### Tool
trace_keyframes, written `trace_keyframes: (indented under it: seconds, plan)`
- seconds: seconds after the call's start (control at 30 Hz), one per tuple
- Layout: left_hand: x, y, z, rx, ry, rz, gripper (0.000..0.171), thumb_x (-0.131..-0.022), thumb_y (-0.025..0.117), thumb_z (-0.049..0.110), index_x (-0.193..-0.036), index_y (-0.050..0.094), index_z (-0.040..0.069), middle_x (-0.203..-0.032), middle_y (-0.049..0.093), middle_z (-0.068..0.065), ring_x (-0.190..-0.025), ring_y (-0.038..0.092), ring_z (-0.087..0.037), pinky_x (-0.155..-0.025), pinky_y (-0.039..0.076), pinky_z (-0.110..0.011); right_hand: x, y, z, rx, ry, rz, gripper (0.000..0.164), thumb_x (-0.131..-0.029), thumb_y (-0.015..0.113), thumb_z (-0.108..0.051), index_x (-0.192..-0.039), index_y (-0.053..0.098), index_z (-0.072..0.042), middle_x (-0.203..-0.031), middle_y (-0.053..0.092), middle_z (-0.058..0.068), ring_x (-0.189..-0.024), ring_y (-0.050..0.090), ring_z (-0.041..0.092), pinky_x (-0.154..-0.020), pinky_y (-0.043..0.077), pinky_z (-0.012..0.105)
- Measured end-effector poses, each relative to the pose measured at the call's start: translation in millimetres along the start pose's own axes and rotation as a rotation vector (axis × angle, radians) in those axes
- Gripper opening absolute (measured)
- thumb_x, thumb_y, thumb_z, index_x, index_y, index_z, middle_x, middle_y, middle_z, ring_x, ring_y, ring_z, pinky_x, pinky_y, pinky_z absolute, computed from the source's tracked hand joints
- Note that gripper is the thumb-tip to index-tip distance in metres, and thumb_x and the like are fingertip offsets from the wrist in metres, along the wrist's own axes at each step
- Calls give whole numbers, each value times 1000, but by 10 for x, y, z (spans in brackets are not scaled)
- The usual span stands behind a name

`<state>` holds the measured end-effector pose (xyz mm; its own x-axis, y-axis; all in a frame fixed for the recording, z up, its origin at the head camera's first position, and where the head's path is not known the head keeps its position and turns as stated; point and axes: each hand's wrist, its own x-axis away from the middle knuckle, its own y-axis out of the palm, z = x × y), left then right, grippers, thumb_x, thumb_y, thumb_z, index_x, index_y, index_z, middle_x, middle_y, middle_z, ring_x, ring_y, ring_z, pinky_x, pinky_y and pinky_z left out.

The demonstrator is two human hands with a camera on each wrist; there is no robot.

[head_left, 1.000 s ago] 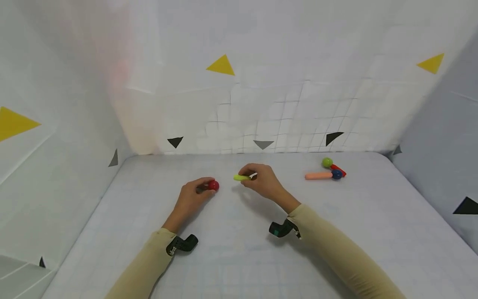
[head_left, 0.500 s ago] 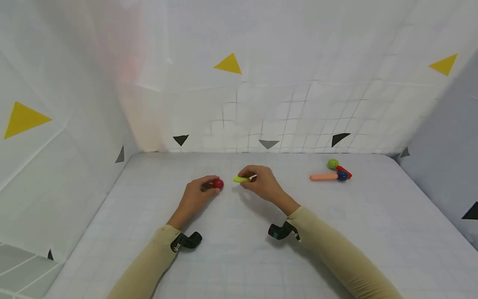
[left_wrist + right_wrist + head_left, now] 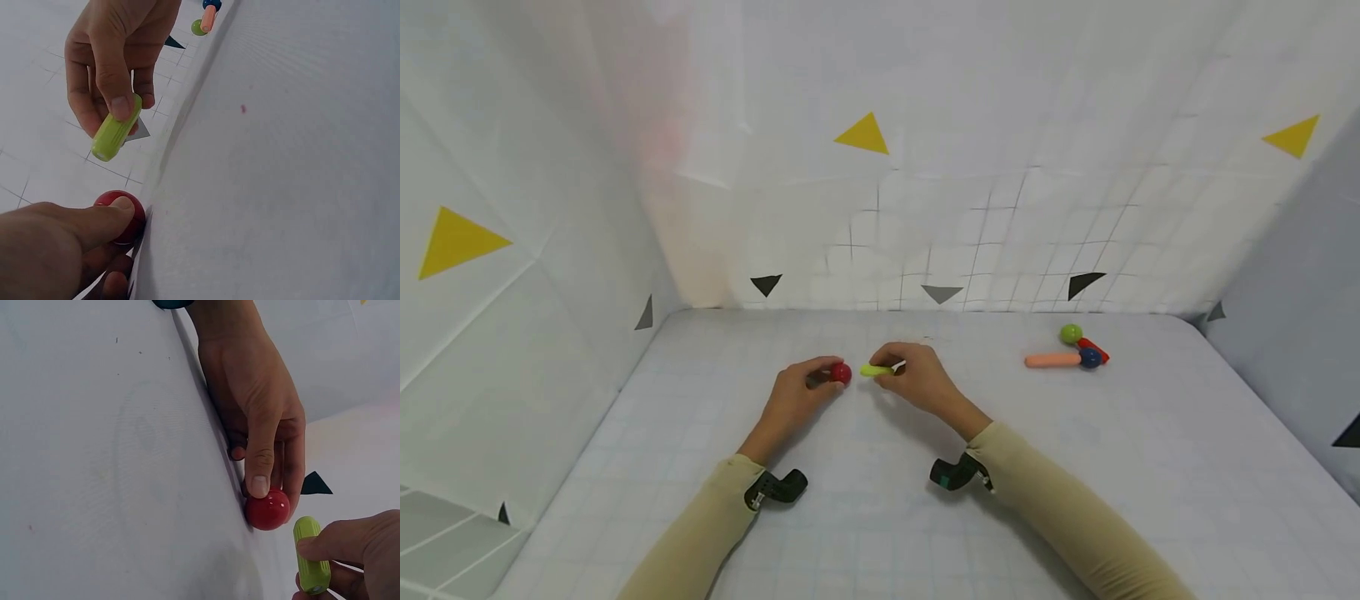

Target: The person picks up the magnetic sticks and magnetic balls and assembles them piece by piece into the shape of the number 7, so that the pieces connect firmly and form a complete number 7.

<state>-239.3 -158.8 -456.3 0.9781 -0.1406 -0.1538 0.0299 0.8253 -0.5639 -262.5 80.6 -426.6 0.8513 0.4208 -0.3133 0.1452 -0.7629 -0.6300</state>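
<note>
My left hand [image 3: 792, 402] pinches a glossy red ball [image 3: 270, 511] between thumb and fingers, low over the table, left of centre. To its right, my right hand [image 3: 923, 385] holds a short yellow-green ribbed handle [image 3: 114, 134], thumb on one side and fingers on the other. One end of the handle [image 3: 871, 370] points left at the ball, a narrow gap apart in the head view. A small pale round spot shows on the handle's end [image 3: 317, 589] in the right wrist view. Fingers hide the handle's other end.
At the back right of the white table [image 3: 880, 533] lie an orange stick [image 3: 1052, 360] with a dark blue ball [image 3: 1090, 358] at its end, and a red handle [image 3: 1093, 347] with a green ball [image 3: 1071, 333]. White sheet walls [image 3: 775, 208] stand behind and at both sides.
My right hand has brought the yellow-green handle left and slightly nearer me, narrowing the gap to the red ball. Both grips stay the same. The head view has turned slightly left.
</note>
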Motion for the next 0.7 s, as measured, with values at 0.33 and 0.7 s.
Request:
trace_keyframes:
  seconds: [0.33, 0.7]
  plan:
    - [6, 5, -7, -4, 12, 7, 40, -94, 79, 15, -134, 72, 16, -113, 73, -2, -100, 65, -20, -91, 52, -43, -34, 99, 43, 0, 29, -30, 16, -90, 80, -1, -104, 77, -8, -100, 74, 0, -95, 68, 17, -79, 57, 31]
    - [-19, 11, -44, -2, 30, 4, 40, -94, 80, 13, -133, 72, 16, -114, 73, -2, -101, 65, -20, -93, 52, -44, -68, 179, 33, -3, 4, -41, 15, -90, 78, 1, -103, 76, -5, -99, 74, 2, -94, 69, 20, -79, 56, 31]
